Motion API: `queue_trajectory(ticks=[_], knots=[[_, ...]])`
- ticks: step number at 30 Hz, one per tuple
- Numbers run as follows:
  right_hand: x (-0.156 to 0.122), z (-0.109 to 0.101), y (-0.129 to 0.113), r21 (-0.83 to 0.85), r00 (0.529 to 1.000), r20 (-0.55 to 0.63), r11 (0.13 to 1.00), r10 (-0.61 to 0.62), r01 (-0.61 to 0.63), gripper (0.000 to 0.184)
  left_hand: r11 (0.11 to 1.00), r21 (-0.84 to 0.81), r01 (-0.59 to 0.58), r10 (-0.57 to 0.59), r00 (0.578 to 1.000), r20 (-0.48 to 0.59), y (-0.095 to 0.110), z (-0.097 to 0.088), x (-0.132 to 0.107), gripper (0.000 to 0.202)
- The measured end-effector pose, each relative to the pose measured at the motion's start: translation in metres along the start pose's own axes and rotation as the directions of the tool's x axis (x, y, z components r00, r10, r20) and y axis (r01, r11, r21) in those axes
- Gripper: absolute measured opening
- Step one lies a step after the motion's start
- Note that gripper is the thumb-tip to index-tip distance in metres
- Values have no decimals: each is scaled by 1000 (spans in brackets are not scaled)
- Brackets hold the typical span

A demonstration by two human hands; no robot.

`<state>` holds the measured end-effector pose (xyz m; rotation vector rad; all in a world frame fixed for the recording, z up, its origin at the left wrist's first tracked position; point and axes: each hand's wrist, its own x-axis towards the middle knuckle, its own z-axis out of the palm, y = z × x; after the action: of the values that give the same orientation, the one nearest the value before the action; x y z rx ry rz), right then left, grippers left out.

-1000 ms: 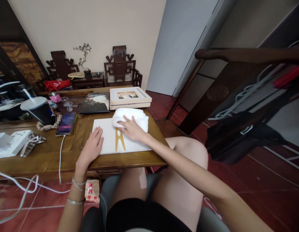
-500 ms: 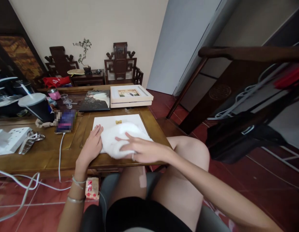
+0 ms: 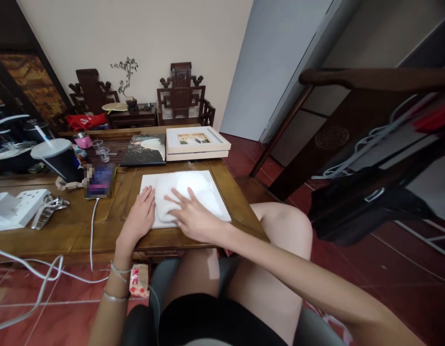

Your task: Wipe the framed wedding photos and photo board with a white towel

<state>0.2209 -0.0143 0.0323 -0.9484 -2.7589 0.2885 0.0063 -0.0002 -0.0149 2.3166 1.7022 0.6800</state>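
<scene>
On the table lies a flat white board (image 3: 149,181) with a soft white sheet, like cloth or padding (image 3: 193,182), spread over most of it. My right hand (image 3: 193,216) rests palm down on the near part of the sheet, fingers spread. My left hand (image 3: 140,215) lies flat at the board's left edge, its fingers stretched out over the corner and beside the sheet. Neither hand grips anything. What is printed on the board under the sheet is hidden.
Behind the board are a pale framed picture (image 3: 198,144) and a dark picture panel (image 3: 145,150). To the left stand a lidded cup with a straw (image 3: 58,158), a phone on a white cable (image 3: 100,180), a hair clip (image 3: 49,211) and a power strip (image 3: 22,211).
The bunched white sheet is now flatter and covers the small tan mark on the board. My right hand has shifted a little left and up, its fingers spreading. My left hand stays put.
</scene>
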Motion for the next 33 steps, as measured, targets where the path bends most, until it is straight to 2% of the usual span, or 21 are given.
queue_trajectory(ticks=[3,6,8,12,16,18,20,23,26,29,33], knots=[[-32,-15,-13,86,986,103,989,-129,120,44,1000,-8,-23,23,1000,5,-3,1,-1,52],[-40,-29,-7,164,971,145,972,-193,169,46,1000,-3,-22,22,1000,20,-4,0,-1,53],[-29,-31,7,161,977,130,976,-170,148,46,1000,-1,-16,16,1000,20,-2,0,0,54],[15,-22,37,43,997,65,998,-39,36,43,1000,-10,-15,15,1000,16,-2,-1,3,54],[43,-11,43,-86,997,-6,993,79,-79,40,999,-29,-20,19,1000,-7,-5,2,5,54],[38,-8,32,-121,997,-9,989,81,-82,42,999,-36,-22,21,1000,-23,-7,5,5,54],[21,-8,16,-112,998,8,992,56,-55,44,999,-39,-24,22,999,-42,-8,6,5,53],[-14,-12,-9,-20,998,54,1000,-19,20,44,999,-39,-23,21,998,-61,-8,8,5,52],[-37,-22,-22,61,989,111,994,-99,92,43,999,-34,-24,22,998,-58,-7,8,4,51],[-35,-27,-12,67,988,122,994,-92,84,40,999,-26,-25,23,999,-49,-8,7,4,52],[3,-22,21,-3,998,61,1000,22,-22,44,999,-42,-32,30,998,-63,-6,7,3,52]])
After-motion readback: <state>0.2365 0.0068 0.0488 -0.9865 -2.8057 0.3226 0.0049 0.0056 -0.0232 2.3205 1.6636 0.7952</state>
